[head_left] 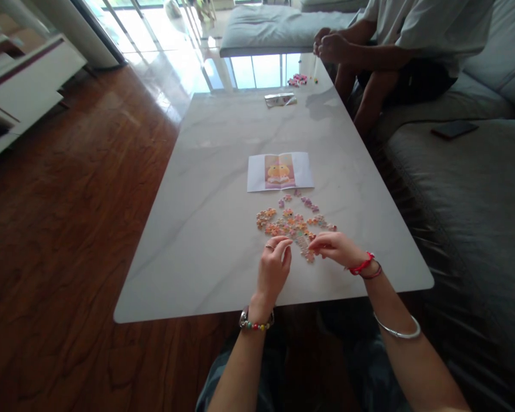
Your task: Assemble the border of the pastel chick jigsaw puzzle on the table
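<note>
Small jigsaw puzzle pieces (286,226) in orange, pink, purple and pale tones lie in a loose pile near the front of the white marbled table (197,229). My left hand (275,263) hovers at the pile's near left edge, thumb and fingertips pinched together; whatever is between them is too small to make out. From the right, my right hand (332,246) reaches over the pieces with fingers bent and closed, its tips at a pale strip of pieces (304,245). Those fingertips partly cover what they touch. Just beyond the pile lies a creased picture sheet (300,170) showing a round orange figure.
Farther up the table are a crumpled wrapper (280,100) and a pink cluster of pieces (297,80). Another person (412,51) sits on the grey sofa (446,171) at the right, hands together near the table edge. A dark phone (454,130) rests on the seat.
</note>
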Demonstrator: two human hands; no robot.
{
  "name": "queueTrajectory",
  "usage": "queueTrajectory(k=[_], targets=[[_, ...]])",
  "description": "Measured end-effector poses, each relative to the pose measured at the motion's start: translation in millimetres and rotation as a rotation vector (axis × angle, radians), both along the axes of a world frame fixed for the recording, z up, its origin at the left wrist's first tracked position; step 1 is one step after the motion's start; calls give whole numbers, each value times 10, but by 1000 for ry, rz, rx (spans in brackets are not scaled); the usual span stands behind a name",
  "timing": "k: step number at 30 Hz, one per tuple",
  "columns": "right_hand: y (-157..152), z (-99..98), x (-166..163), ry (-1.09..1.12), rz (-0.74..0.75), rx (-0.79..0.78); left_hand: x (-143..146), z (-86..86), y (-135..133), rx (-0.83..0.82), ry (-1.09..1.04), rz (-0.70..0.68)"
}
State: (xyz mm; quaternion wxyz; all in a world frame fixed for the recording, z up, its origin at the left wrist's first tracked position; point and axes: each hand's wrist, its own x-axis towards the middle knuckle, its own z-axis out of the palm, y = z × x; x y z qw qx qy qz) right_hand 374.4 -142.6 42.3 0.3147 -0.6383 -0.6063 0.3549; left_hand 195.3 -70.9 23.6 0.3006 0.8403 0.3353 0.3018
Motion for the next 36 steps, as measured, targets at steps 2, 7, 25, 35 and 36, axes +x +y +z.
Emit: queueTrajectory(k=[2,7,25,35,36], targets=[[-47,9,-52,-49,36,-7,9,-1,-50,0,33,-39],[-170,-50,-164,-152,-67,51,18,4,-202,66,161,-140],[-234,-166,-184,-278,-75,146,129,0,-348,79,258,-171],[-263,-208,-203,-353,-109,167,126,-16,-355,75,256,-179],[-264,-210,-206,-358,-109,171,127,-15,-357,71,257,-177]])
